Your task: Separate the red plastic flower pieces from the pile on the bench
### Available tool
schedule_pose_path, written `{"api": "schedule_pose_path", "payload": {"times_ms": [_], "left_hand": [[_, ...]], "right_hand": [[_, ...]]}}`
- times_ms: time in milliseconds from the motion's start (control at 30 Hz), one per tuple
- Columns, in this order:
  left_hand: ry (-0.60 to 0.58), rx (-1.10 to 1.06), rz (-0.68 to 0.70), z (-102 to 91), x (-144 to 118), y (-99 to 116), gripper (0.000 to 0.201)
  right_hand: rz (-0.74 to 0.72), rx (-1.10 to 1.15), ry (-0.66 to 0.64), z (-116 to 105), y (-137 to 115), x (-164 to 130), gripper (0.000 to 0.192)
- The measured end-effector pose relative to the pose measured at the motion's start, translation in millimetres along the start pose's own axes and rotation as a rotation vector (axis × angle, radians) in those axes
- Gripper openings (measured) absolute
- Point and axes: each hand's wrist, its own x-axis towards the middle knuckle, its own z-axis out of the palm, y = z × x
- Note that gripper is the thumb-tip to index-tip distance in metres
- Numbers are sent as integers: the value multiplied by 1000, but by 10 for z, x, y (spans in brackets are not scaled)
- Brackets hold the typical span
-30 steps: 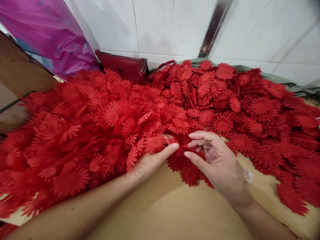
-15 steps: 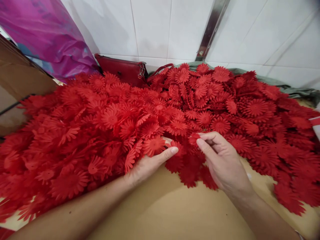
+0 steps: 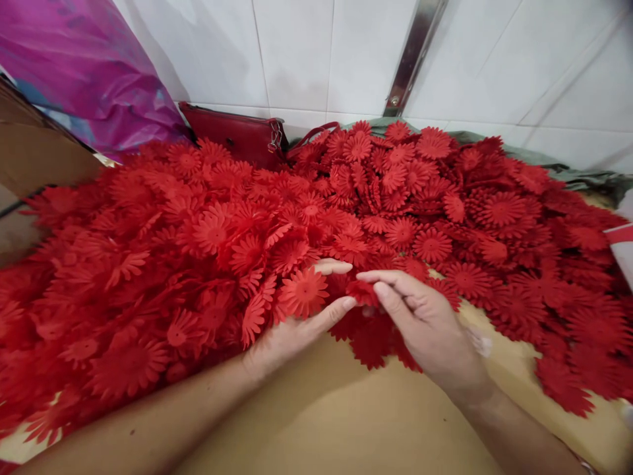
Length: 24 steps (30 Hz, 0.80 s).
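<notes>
Right hand [image 3: 425,323], centre right of the frame: thumb and forefinger pinch a small red petal piece [image 3: 362,291], the other fingers curled loosely behind. Left hand [image 3: 291,330], centre of the frame: fingers wrapped around a gathered stack of flower cut-outs [image 3: 302,291], thumb lying along its lower edge, one fingertip showing above it. The pinched piece sits just beside the stack, between the two hands; whether it touches the stack cannot be told.

Both hands work at the near edge of a large heap of red flower cut-outs [image 3: 208,231], which fills the middle of the frame from left to right. It rests on a tan cardboard surface [image 3: 336,409], bare in the lower centre.

Upper left: a purple plastic bag [image 3: 89,72]. Upper centre, against the white tiled wall [image 3: 297,53]: a red handbag [image 3: 232,135], partly buried by the heap. A green cloth [image 3: 568,173] runs along the upper right edge.

Risks, as judged: the pinch is light and on thin material, so the piece may slip or fold. The stack is held on one side only and could fan out. Nearby cut-outs interlock at the petals, so an extra one may be dragged along.
</notes>
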Motion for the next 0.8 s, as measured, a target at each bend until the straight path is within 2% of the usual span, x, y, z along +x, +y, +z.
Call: {"api": "schedule_pose_path", "payload": {"times_ms": [100, 200, 400, 467, 600, 667, 700, 800], "left_hand": [[3, -68, -25, 29, 17, -29, 15], [26, -101, -68, 39, 26, -42, 14], [105, -56, -122, 32, -23, -96, 11], [116, -54, -110, 24, -34, -113, 16], [56, -8, -115, -16, -69, -142, 18], [18, 12, -100, -34, -98, -153, 17], [10, 17, -86, -38, -109, -154, 15], [21, 26, -36, -20, -107, -131, 17]], "right_hand": [[-61, -56, -44, 42, -83, -56, 22], [-121, -134, 57, -9, -134, -37, 23], [-146, -305, 245, -442, -325, 50, 17], [-115, -423, 213, -588, -394, 1, 17], [66, -677, -15, -775, -425, -225, 20], [122, -774, -72, -845, -375, -341, 22], [147, -808, -55, -884, -335, -384, 23], [168, -883, 106, -1009, -177, -427, 23]]}}
